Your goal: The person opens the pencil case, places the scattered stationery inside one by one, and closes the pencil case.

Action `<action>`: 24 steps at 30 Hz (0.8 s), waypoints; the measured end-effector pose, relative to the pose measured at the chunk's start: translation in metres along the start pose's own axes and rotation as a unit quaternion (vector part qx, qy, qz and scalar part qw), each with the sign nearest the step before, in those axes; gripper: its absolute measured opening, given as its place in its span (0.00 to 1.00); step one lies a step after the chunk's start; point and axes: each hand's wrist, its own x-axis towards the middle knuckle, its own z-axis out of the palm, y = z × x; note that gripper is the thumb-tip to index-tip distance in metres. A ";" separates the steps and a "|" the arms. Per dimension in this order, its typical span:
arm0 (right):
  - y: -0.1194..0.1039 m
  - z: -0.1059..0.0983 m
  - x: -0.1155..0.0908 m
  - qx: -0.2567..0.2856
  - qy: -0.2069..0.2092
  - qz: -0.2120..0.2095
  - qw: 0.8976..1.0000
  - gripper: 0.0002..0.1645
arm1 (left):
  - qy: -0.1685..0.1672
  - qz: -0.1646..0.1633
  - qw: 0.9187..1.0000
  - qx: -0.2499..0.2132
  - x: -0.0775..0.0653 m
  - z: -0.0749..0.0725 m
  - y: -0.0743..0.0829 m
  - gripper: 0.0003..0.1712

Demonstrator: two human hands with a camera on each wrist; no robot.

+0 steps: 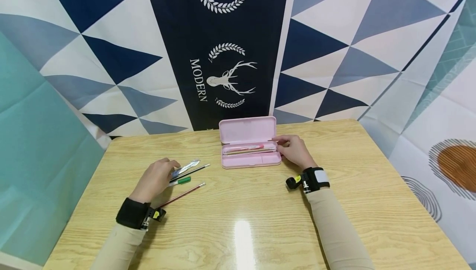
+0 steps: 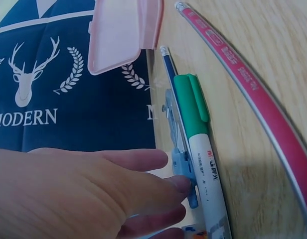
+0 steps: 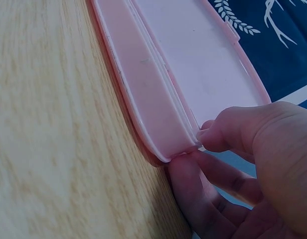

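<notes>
A pink pencil case (image 1: 251,162) lies open near the table's far edge, lid up, with several pencils or pens (image 1: 249,150) in its rear compartment. My right hand (image 1: 295,151) pinches its right end; in the right wrist view the thumb is at the rim and the fingers are under the corner. My left hand (image 1: 156,178) is at the left, its thumb and fingers at a blue and metal drawing compass (image 2: 182,162). Right beside the compass lie a dark pencil (image 2: 168,64) and a white marker with a green cap (image 2: 191,102). Part of the compass is hidden by the fingers.
A red pencil (image 1: 182,195) lies apart on the wooden table (image 1: 223,204), nearer the body. Patterned cloth (image 1: 234,55) hangs right behind the table's far edge. Each wrist wears a black band with a small camera.
</notes>
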 end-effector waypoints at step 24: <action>-0.002 -0.002 0.002 0.011 -0.010 0.009 1.000 0.20 | -0.012 -0.014 1.000 -0.003 0.009 0.004 0.006 0.10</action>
